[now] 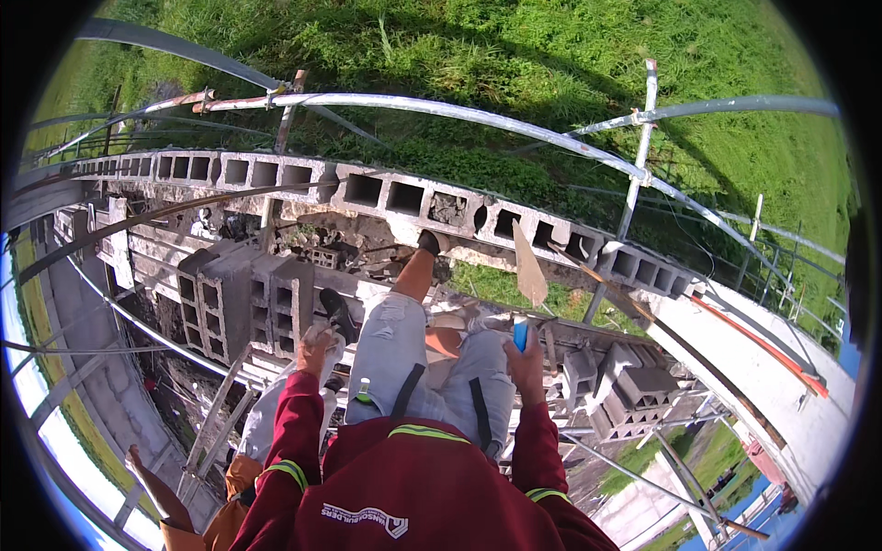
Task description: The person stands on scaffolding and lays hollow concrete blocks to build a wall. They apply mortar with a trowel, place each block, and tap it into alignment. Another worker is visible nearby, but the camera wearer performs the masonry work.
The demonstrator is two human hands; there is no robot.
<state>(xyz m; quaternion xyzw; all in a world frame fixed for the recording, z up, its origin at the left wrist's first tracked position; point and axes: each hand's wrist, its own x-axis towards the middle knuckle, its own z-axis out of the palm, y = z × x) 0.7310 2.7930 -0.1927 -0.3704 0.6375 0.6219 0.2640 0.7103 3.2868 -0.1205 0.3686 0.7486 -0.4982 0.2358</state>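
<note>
My right hand (526, 367) is closed round the blue handle of a trowel (527, 266). Its pointed, pale blade stands up toward the block wall. On the other side of my legs, my left hand (314, 349) has its fingers curled in; a pale patch shows beside them, and what they hold, if anything, cannot be made out. Beyond both hands runs a course of hollow concrete blocks (404, 198) with open cores, one of them filled with rough material. Neither hand touches the blocks.
Stacked hollow blocks (228, 298) stand left of my legs, more blocks (634, 390) to the right. Scaffold pipes (441, 106) cross beyond the wall above grass. A long bar (138, 220) slants over the wall at left. A person in orange (241, 487) is at lower left.
</note>
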